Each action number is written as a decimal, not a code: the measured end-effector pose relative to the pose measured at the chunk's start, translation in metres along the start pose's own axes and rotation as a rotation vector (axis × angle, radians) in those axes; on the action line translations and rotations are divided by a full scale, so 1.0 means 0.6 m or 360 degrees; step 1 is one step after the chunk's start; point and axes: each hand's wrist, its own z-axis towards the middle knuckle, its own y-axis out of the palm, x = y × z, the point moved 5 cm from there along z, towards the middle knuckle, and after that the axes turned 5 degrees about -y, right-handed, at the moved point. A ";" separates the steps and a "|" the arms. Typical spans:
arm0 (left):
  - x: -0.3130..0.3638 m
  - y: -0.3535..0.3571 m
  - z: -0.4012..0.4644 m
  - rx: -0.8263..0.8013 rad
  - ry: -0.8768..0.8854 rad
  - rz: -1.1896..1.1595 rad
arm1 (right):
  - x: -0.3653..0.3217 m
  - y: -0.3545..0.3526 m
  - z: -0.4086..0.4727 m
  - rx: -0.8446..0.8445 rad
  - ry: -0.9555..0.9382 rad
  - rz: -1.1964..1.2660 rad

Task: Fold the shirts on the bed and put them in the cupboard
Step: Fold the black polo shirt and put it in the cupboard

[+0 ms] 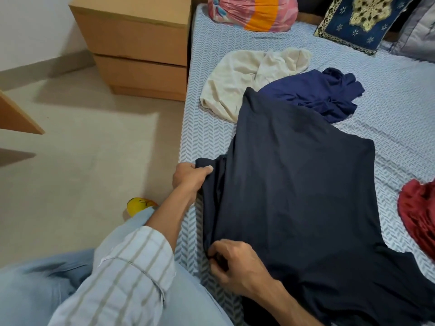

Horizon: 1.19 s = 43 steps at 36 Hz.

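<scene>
A dark navy shirt (299, 189) lies spread across the bed (211, 135), near its left edge. My left hand (189, 176) grips the shirt's left corner at the edge of the mattress. My right hand (235, 267) pinches the shirt's near left edge, fingers curled into the cloth. Beyond it lie a crumpled cream shirt (244, 76) and a crumpled blue shirt (320, 92). A red garment (419, 215) shows at the right edge of view.
A wooden drawer unit (138, 43) stands on the floor left of the bed. A pink and orange bundle (254, 11) and a blue patterned cushion (360, 20) sit at the head of the bed. A wooden corner (16, 116) juts in at left.
</scene>
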 end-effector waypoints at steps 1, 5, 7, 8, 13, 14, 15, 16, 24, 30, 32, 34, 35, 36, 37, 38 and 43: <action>0.001 0.000 0.002 -0.0004 -0.0019 -0.0034 | -0.002 -0.002 0.000 -0.0004 -0.0017 -0.0002; 0.016 -0.023 -0.007 0.0141 0.0056 -0.0230 | -0.009 -0.014 -0.003 0.0054 -0.0057 -0.0004; 0.018 -0.044 -0.011 0.0237 0.0067 -0.0390 | -0.010 -0.017 -0.002 0.0041 -0.0036 -0.0005; 0.017 -0.055 -0.012 0.0292 0.0060 -0.0454 | -0.010 -0.017 0.001 0.0013 -0.0019 -0.0013; -0.001 -0.085 -0.023 0.0458 -0.0102 -0.0771 | -0.009 -0.020 0.020 -0.0169 0.0051 -0.0092; -0.005 -0.087 -0.023 0.0465 -0.0131 -0.0788 | -0.007 -0.024 0.026 -0.0146 0.0067 -0.0103; -0.008 -0.087 -0.023 0.0467 -0.0152 -0.0782 | -0.004 -0.032 0.033 -0.0079 0.0077 -0.0113; -0.012 -0.085 -0.021 0.0470 -0.0165 -0.0754 | 0.002 -0.041 0.043 0.0011 0.0085 -0.0119; -0.006 -0.062 -0.035 0.0333 -0.0004 -0.0133 | 0.073 -0.133 0.154 0.0488 0.0396 -0.0095; 0.040 -0.006 -0.055 0.0544 0.0873 0.1072 | 0.117 -0.196 0.222 0.0485 0.0613 -0.0026; 0.055 0.027 -0.056 0.0402 0.1175 0.1229 | 0.134 -0.230 0.242 0.0543 0.0659 -0.0084; 0.058 0.056 -0.050 0.0150 0.1255 0.1249 | 0.157 -0.268 0.264 0.0616 0.0709 -0.0081; 0.055 0.061 -0.049 0.0006 0.1245 0.1206 | 0.164 -0.286 0.273 0.0647 0.0716 -0.0054; 0.053 0.071 -0.042 -0.0121 0.1233 0.1159 | 0.179 -0.305 0.288 0.0671 0.0732 -0.0017; 0.049 0.071 -0.041 -0.0212 0.1200 0.1140 | 0.190 -0.319 0.301 0.0685 0.0741 0.0029; 0.049 0.073 -0.035 -0.0268 0.1180 0.1120 | 0.206 -0.335 0.317 0.0703 0.0758 0.0066; 0.056 0.078 -0.013 -0.0398 0.0965 0.1025 | 0.279 -0.402 0.402 0.0815 0.0844 0.0278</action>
